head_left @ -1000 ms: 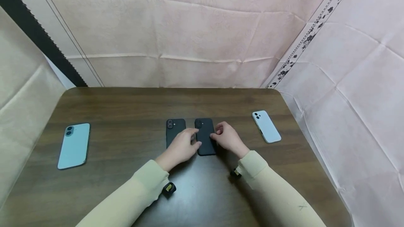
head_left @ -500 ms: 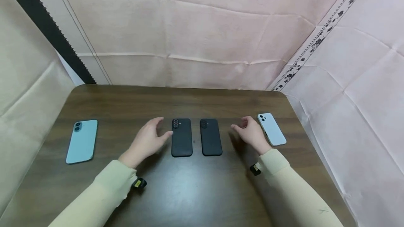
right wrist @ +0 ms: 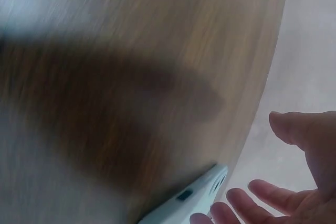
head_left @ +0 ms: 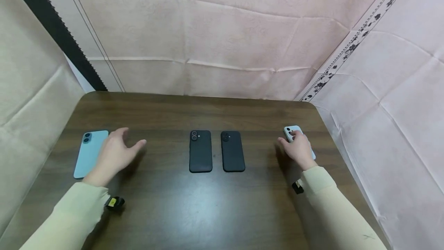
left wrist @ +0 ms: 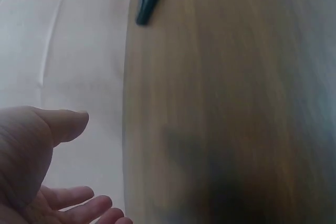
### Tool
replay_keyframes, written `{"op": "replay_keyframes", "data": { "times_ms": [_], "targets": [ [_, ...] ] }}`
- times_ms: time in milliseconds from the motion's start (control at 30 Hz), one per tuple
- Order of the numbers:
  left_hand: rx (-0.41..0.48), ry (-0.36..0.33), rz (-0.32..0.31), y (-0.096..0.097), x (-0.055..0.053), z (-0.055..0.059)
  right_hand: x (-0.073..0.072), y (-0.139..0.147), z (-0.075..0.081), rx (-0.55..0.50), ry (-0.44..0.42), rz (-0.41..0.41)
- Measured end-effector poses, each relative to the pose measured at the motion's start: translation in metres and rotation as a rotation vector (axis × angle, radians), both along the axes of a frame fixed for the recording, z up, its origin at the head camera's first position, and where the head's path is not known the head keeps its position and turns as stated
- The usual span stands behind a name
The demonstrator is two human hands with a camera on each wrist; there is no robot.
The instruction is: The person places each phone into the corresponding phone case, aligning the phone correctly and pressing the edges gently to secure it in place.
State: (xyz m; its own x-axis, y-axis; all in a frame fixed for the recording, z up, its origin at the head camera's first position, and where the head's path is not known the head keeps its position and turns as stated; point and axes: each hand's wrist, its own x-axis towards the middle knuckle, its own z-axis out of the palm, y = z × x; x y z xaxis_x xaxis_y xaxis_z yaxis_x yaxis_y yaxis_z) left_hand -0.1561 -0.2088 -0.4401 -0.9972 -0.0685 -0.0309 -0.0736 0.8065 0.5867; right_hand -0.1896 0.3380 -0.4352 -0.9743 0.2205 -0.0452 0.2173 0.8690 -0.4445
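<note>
In the head view, my left hand (head_left: 112, 155) is over the right edge of a light-blue smartphone (head_left: 88, 155), thumb spread to the right and fingers loosely bent. The left wrist view shows that hand (left wrist: 31, 166) holding nothing. On the right, my right hand (head_left: 297, 147) hovers over a pale-blue smartphone (head_left: 290, 129) and hides most of it. From the right wrist view, the fingers are apart above that smartphone (right wrist: 191, 203) and grip nothing. Two smartphones with dark backs lie side by side between the hands: the left one (head_left: 200, 151) and the right one (head_left: 232, 151).
All the phones lie on a brown wooden table (head_left: 166, 211) with rounded far corners. Pale cloth (head_left: 229, 38) hangs behind the table and along both sides. A small black device (head_left: 115, 203) is worn at my left wrist, another (head_left: 297, 186) at the right.
Both hands have left the dark smartphones in the middle. My left hand has moved left to the light-blue phone, my right hand rightward over the pale-blue one. The view has shifted slightly.
</note>
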Motion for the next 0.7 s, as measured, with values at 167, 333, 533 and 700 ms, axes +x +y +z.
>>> {"op": "replay_keyframes", "data": {
  "times_ms": [167,333,533,700],
  "targets": [
    [-0.064,-0.018,0.034,-0.023,0.007,-0.006,0.002,0.013,0.001,0.048,-0.013,-0.064],
    [-0.184,0.015,0.054,-0.044,0.012,-0.010,0.002,0.024,0.000,0.062,-0.041,-0.102],
    [-0.222,-0.010,0.096,-0.063,0.016,-0.013,0.000,0.035,-0.005,0.089,-0.111,-0.126],
    [-0.260,-0.085,0.102,-0.074,0.017,-0.013,-0.002,0.042,-0.006,0.116,-0.142,-0.125]
  ]
}}
